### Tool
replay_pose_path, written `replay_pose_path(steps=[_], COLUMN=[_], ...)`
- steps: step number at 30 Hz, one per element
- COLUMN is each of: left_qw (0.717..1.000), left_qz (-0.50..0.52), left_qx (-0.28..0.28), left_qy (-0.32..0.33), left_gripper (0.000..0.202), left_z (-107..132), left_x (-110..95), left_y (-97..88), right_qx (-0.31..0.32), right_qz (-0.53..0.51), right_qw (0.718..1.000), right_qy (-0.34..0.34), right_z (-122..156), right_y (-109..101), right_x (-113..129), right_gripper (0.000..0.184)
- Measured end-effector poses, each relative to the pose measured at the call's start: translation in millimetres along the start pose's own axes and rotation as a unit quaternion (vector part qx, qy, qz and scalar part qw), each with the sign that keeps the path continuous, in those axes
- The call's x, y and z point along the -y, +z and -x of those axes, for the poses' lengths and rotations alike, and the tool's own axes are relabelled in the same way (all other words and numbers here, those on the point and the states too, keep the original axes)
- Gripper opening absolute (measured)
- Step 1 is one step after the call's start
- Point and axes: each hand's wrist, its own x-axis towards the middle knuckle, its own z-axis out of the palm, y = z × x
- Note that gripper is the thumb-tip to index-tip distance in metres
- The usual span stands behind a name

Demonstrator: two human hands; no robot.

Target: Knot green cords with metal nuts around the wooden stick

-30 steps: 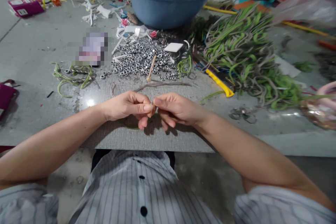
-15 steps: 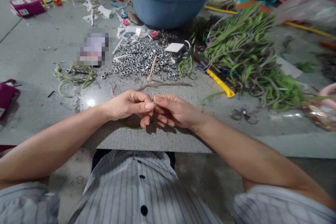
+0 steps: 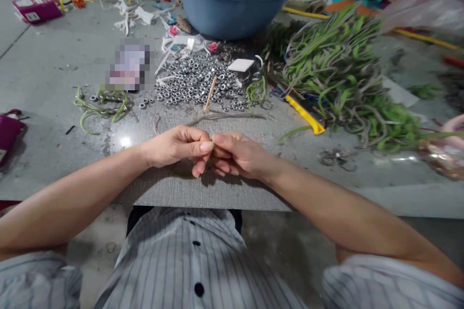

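Note:
My left hand [image 3: 184,147] and my right hand [image 3: 237,152] meet over the table near its front edge, thumbs and forefingers pinched tip to tip. A thin green cord [image 3: 181,173] shows below and between them, its upper part hidden by the fingers. Whatever else is in the pinch is too small to make out. Just beyond the hands lie grey cords [image 3: 232,116] and a thin wooden stick [image 3: 210,94]. Behind these spreads a heap of small metal nuts [image 3: 184,82].
A blue basin [image 3: 235,9] stands at the back. Tangled green and grey cords [image 3: 337,67] are piled at right, beside a yellow-and-black utility knife [image 3: 306,113]. At left are a blurred-out phone [image 3: 129,65], a small cord bundle with nuts [image 3: 103,106] and purple packets [image 3: 38,8].
My hands stay pinched together in nearly the same spot. The fingers of my right hand have shifted slightly downward, and less of the green cord shows.

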Motion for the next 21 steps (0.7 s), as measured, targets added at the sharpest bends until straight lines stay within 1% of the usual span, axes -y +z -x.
replay_pose_path(steps=[8, 11, 16, 19, 21], left_qw=[1.000, 1.000, 0.999, 0.997, 0.996], left_qz=[-0.017, -0.014, 0.035, 0.062, 0.061], left_qx=[0.009, 0.013, -0.024, -0.040, -0.062], left_qy=[-0.004, -0.001, 0.001, -0.014, -0.010], left_gripper=[0.047, 0.046, 0.042, 0.046, 0.047], left_z=[0.3, 0.4, 0.4, -0.3, -1.2], left_x=[1.5, 2.8, 3.6, 3.1, 3.0], left_y=[-1.4, -2.3, -2.2, -2.1, -2.2], right_qx=[0.001, 0.000, -0.003, 0.010, 0.007], right_qz=[0.008, -0.003, -0.058, -0.089, -0.093], right_qw=[1.000, 1.000, 0.998, 0.996, 0.996], right_qy=[0.011, 0.004, 0.008, 0.008, 0.003], right_z=[1.3, 0.6, -2.5, -3.3, -3.5], right_y=[0.0, -0.1, -5.3, -9.6, -11.6], right_x=[-1.0, -1.5, -1.1, 1.2, 3.0], right_gripper=[0.062, 0.061, 0.058, 0.054, 0.053])
